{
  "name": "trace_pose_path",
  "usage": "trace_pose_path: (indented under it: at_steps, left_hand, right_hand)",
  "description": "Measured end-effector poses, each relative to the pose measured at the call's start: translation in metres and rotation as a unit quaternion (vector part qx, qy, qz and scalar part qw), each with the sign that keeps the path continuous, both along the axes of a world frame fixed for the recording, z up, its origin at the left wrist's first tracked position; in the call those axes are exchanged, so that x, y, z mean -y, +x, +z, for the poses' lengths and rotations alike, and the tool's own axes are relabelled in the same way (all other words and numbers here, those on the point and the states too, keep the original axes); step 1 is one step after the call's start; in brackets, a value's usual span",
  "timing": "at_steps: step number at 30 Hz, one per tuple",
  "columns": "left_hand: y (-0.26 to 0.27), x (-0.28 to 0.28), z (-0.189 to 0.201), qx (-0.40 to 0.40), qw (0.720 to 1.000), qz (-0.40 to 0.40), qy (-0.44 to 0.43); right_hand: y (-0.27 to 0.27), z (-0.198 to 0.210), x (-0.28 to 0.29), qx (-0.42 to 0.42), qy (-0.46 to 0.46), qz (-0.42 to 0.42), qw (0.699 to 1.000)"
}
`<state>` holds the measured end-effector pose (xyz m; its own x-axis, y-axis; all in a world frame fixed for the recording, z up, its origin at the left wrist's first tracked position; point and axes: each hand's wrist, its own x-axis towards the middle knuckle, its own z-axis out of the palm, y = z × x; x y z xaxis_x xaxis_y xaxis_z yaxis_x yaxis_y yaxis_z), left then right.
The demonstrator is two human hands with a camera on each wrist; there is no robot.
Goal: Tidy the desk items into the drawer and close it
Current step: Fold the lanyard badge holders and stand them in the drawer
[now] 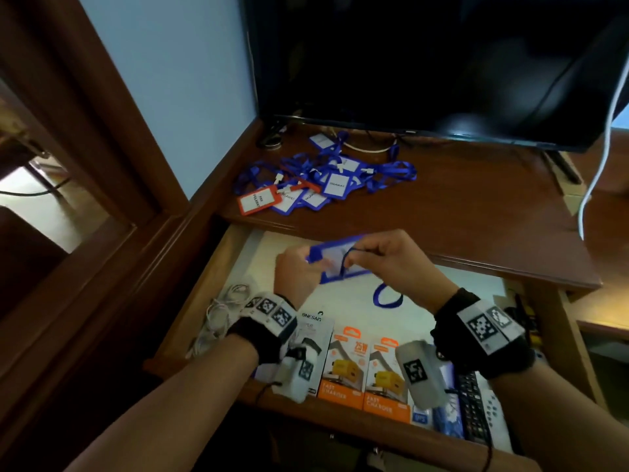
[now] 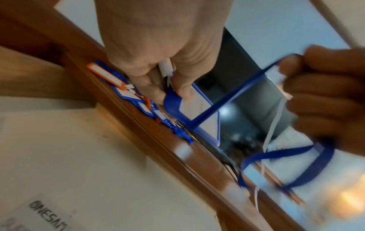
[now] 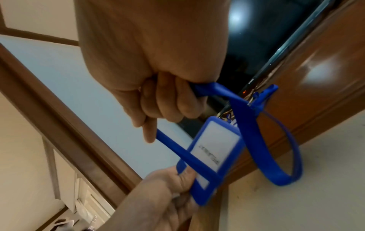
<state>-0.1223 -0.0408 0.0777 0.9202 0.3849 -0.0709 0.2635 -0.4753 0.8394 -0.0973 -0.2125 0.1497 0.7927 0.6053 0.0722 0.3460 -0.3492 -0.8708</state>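
Over the open wooden drawer [image 1: 190,301] both hands hold one blue badge holder [image 1: 335,262] with a blue lanyard [image 1: 388,296]. My left hand [image 1: 296,267] pinches the holder's left end [image 2: 173,100]. My right hand [image 1: 384,253] grips the lanyard strap [image 3: 171,140], which is drawn across the holder's face [image 3: 215,146]; its loop [image 3: 286,164] hangs down toward the drawer floor. A pile of blue badge holders and lanyards [image 1: 326,178], with a red one [image 1: 258,201], lies on the desk top behind the drawer.
The drawer holds two orange charger boxes [image 1: 367,369], a white box [image 1: 315,335], white cables [image 1: 218,315] at left and a black remote [image 1: 471,403] at right. A dark monitor [image 1: 425,63] stands behind the pile; a white cable [image 1: 602,165] hangs at right.
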Motion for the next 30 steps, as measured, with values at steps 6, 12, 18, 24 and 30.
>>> trace_pose_path:
  at_steps: [6, 12, 18, 24, 30]
  left_hand:
    - [-0.008, 0.011, 0.037, -0.109, 0.949, -0.28, 0.09]
    - [-0.015, 0.012, 0.061, -0.089, 0.943, -0.287, -0.145]
    - [-0.008, 0.019, 0.057, -0.02, 0.951, -0.106, -0.288]
    - [0.009, 0.013, 0.041, 0.018, 0.928, 0.124, -0.352]
    - [0.002, 0.011, 0.025, 0.053, 0.965, 0.166, -0.198]
  right_hand:
    - [0.023, -0.018, 0.031, -0.054, -0.045, -0.089, 0.993]
    - [0.003, -0.06, 0.05, -0.188, 0.078, -0.089, 0.975]
    - [-0.007, -0.084, 0.024, -0.259, 0.171, -0.144, 0.94]
    - [-0.008, -0.088, -0.003, -0.253, 0.136, -0.147, 0.947]
    - [-0.031, -0.095, -0.018, -0.209, 0.063, -0.119, 0.969]
